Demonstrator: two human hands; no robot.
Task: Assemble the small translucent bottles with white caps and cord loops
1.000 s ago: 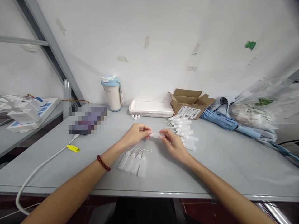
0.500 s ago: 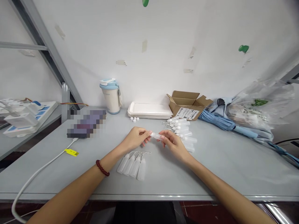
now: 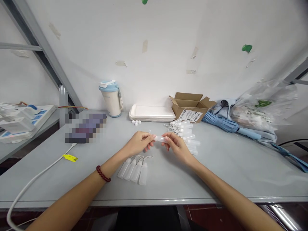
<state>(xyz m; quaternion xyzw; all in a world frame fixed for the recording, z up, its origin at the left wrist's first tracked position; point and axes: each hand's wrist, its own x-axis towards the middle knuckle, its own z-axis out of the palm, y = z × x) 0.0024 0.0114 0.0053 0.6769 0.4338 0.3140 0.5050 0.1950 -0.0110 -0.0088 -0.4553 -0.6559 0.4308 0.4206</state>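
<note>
Between my two hands lies a small translucent bottle (image 3: 160,139), held sideways above the table. My left hand (image 3: 142,141) pinches its capped left end, and a thin cord sticks up behind the fingers. The other end is gripped by the fingertips of my right hand (image 3: 175,143). Nearer the table's front, several similar bottles (image 3: 136,171) with white cords lie side by side, just below my left hand. Another group of capped bottles (image 3: 186,131) lies behind and to the right of my right hand. Small white caps (image 3: 136,122) sit at the back, beyond my left hand.
On the grey table (image 3: 228,173) stand a blue-lidded cup (image 3: 111,101), a stack of white packets (image 3: 152,113) and an open cardboard box (image 3: 190,107). A blue umbrella (image 3: 223,124) and plastic bag (image 3: 262,109) are right; a blurred-out device (image 3: 86,128) with a white cable is left.
The view has shifted slightly, so the scene sits a little further left. A thin cord now shows above my left fingertips. Both hands keep hold of the bottle.
</note>
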